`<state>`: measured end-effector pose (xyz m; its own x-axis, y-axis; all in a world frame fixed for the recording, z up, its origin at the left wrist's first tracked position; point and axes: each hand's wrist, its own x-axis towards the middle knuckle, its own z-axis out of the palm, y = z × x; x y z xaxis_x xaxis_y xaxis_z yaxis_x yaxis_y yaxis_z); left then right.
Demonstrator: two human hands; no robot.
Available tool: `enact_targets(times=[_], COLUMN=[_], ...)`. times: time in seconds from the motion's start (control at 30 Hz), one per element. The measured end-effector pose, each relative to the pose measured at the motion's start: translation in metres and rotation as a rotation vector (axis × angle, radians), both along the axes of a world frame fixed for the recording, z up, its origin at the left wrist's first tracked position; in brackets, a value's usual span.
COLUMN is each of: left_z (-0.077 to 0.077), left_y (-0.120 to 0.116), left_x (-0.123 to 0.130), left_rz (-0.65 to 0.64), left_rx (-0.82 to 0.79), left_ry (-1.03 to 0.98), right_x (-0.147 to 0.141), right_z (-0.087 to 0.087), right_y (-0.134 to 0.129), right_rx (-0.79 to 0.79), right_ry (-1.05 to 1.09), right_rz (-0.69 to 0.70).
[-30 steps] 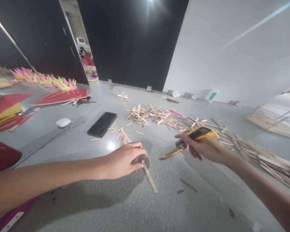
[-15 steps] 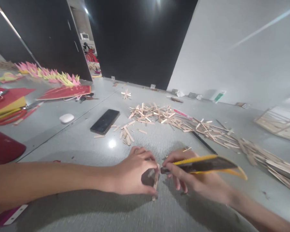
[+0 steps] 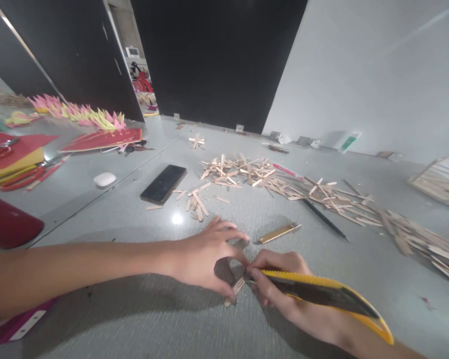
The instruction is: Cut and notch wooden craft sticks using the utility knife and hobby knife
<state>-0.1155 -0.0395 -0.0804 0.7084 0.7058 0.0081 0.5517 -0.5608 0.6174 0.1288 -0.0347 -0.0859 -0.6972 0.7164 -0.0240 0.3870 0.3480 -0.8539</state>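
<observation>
A short wooden craft stick (image 3: 238,286) with a dark outlined mark lies slanted on the grey surface. My left hand (image 3: 205,257) holds it down between thumb and index finger, the other fingers spread out above. In my right hand (image 3: 277,279) is a yellow and black utility knife (image 3: 322,291), gripped close to its front end. The knife's tip meets the upper end of the stick by my left index finger. My fingers partly hide the blade. Just beyond my right hand rests a gold-coloured bar (image 3: 279,233).
Loose wooden sticks (image 3: 243,172) spread from the middle to the right, beside a black pencil-like rod (image 3: 325,219). A phone (image 3: 163,184), white case (image 3: 105,179), scissors (image 3: 22,178) and red cylinder (image 3: 9,222) are leftward. A purple object (image 3: 20,321) sits under my left forearm.
My right hand has shifted slightly down, uncovering the gold-coloured bar, and the knife's rear end has dropped. The stick is more slanted, its lower end further left. My left fingers are more spread.
</observation>
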Motion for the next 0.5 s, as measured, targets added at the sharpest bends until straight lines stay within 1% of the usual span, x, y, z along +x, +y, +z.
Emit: enact_targets(times=[0.2, 0.33, 0.5], left_z=[-0.0019, -0.0032, -0.0075], left_y=[-0.0003, -0.0019, -0.0026], left_x=[0.0014, 0.0048, 0.005], left_rz=[-0.029, 0.001, 0.003], left_rx=[-0.08, -0.062, -0.052], left_ry=[-0.037, -0.008, 0.002], right_x=[-0.0006, 0.0008, 0.0014], right_z=[0.0006, -0.0029, -0.0044], right_y=[0.0015, 0.0016, 0.0034], right_rx=[0.025, 0.025, -0.039], right_ry=[0.01, 0.002, -0.015], right_rz=[0.028, 0.03, 0.015])
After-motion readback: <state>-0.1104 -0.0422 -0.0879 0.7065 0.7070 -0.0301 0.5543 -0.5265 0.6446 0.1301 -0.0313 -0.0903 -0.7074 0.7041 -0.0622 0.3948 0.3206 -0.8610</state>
